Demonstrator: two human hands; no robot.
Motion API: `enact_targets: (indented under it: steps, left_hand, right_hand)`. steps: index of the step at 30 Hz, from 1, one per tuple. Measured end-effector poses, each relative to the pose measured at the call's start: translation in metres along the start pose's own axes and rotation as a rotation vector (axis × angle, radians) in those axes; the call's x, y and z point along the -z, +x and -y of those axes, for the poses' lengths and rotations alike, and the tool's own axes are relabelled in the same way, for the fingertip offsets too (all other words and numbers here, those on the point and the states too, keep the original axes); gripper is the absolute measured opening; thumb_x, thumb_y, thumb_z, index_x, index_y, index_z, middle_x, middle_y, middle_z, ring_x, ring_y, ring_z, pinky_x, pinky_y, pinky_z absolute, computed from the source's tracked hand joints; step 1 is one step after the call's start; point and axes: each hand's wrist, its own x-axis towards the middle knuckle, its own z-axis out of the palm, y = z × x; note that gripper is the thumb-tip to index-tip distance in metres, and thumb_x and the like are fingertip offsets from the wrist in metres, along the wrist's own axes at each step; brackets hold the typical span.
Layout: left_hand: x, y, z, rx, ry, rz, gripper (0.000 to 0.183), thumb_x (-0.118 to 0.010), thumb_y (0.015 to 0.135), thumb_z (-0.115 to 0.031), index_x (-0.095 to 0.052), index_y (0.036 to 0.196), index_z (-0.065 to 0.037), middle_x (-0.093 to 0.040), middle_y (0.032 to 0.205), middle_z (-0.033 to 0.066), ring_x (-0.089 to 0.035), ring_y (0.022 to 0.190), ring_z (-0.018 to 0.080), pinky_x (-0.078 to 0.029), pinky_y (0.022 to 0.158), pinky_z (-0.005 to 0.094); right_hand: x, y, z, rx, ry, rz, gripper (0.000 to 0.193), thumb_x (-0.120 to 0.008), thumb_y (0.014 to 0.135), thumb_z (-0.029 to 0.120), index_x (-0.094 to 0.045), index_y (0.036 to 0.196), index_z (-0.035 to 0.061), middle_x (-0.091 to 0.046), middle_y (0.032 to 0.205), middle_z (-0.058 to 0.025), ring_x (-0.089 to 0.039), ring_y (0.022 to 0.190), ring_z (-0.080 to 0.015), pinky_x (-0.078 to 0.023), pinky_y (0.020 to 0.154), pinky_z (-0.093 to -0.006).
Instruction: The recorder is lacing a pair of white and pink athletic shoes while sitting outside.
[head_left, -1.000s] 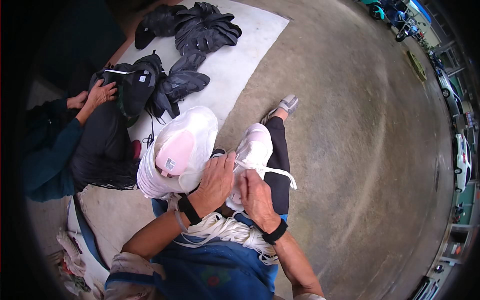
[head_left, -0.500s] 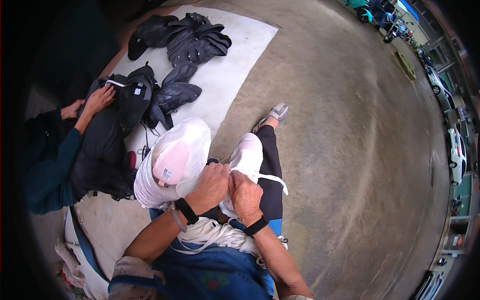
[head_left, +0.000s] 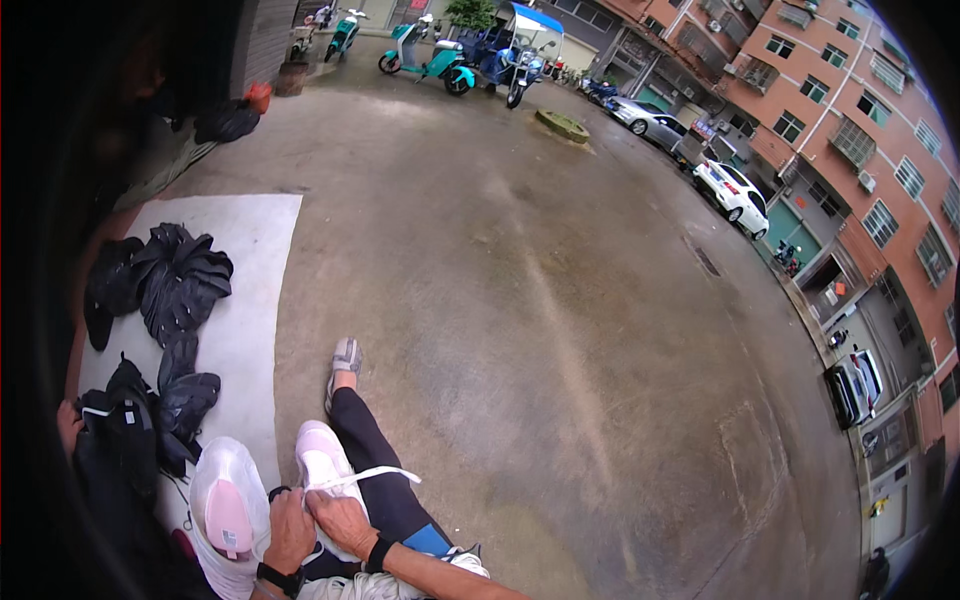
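A pale pink and white shoe upper [head_left: 321, 448] lies over my lap, toe pointing away from me. A flat white shoelace [head_left: 385, 471] runs from it and its loose end sticks out to the right. My right hand [head_left: 342, 522] is closed, fingertips pinching at the lacing. Beside it, my left hand [head_left: 290, 532] is closed at the upper's left edge; its fingertips are partly hidden. Left of that hand rests a nested stack of pink and white uppers [head_left: 228, 500]. Below my wrists lies a bundle of white laces [head_left: 350, 588], cut by the lower edge.
Black shoe uppers [head_left: 185, 280] are heaped on a white sheet [head_left: 262, 245] at the left. A co-worker's hand [head_left: 68, 425] shows at the dark left rim. My outstretched leg [head_left: 370, 430] lies on the concrete floor [head_left: 480, 350]. Scooters [head_left: 425, 65] and cars [head_left: 735, 190] stand farther off.
The view has swung up and to the right, so hands and shoe uppers sit lower and further left. Both hands stay closed at the same upper.
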Motion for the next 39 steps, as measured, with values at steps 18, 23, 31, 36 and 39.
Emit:
enact_targets:
  steps: [18, 23, 31, 36, 39]
  left_hand:
    - [0.022, 0.032, -0.039, 0.165, -0.266, -0.026, 0.021, -0.049, 0.079, -0.002, -0.044, 0.099, 0.002, -0.049, 0.088, 0.0262, -0.05, 0.084, 0.0472, -0.04, 0.072, 0.0511]
    - [0.025, 0.023, -0.034, 0.179, -0.26, 0.026, 0.026, -0.049, 0.074, 0.002, -0.045, 0.099, 0.001, -0.049, 0.089, 0.0252, -0.05, 0.085, 0.0456, -0.04, 0.073, 0.0503]
    - [0.058, 0.042, -0.052, 0.284, -0.185, -0.024, 0.012, -0.047, 0.084, 0.003, -0.052, 0.095, 0.001, -0.053, 0.086, 0.0211, -0.054, 0.082, 0.0402, -0.044, 0.072, 0.0445]
    - [0.045, 0.077, -0.031, 0.492, -0.406, -0.005, 0.026, -0.06, 0.089, -0.017, -0.056, 0.11, -0.002, -0.065, 0.096, 0.0127, -0.061, 0.089, 0.0199, -0.048, 0.08, 0.0301]
    - [0.04, 0.096, -0.029, 0.524, -0.366, 0.056, 0.045, -0.063, 0.087, -0.023, -0.05, 0.124, -0.002, -0.062, 0.114, 0.0184, -0.059, 0.104, 0.0258, -0.046, 0.089, 0.0336]
  right_hand:
    - [0.074, -0.024, -0.004, 0.03, 0.621, 0.046, 0.013, -0.055, 0.084, 0.009, -0.052, 0.075, -0.0002, -0.055, 0.066, -0.0202, -0.056, 0.06, -0.0394, -0.044, 0.054, -0.0441]
    - [0.125, -0.054, 0.009, 0.146, 0.968, 0.412, 0.006, -0.055, 0.079, 0.002, -0.054, 0.073, -0.0002, -0.057, 0.067, -0.0184, -0.057, 0.06, -0.0311, -0.044, 0.055, -0.039]
    - [0.111, 0.011, 0.016, 0.215, 0.546, -0.177, 0.014, -0.052, 0.085, 0.004, -0.058, 0.096, -0.0034, -0.056, 0.096, -0.0193, -0.054, 0.096, -0.0389, -0.043, 0.098, -0.0411]
    - [0.089, 0.0, 0.014, -0.285, 1.548, 0.152, 0.022, -0.046, 0.099, 0.019, -0.057, 0.089, 0.0023, -0.054, 0.072, 0.0003, -0.048, 0.064, -0.0079, -0.04, 0.059, -0.0228]
    - [0.103, -0.036, 0.013, -0.318, 1.618, 0.602, 0.019, -0.046, 0.098, 0.016, -0.056, 0.088, 0.004, -0.046, 0.069, 0.0029, -0.041, 0.06, -0.0069, -0.035, 0.053, -0.0226]
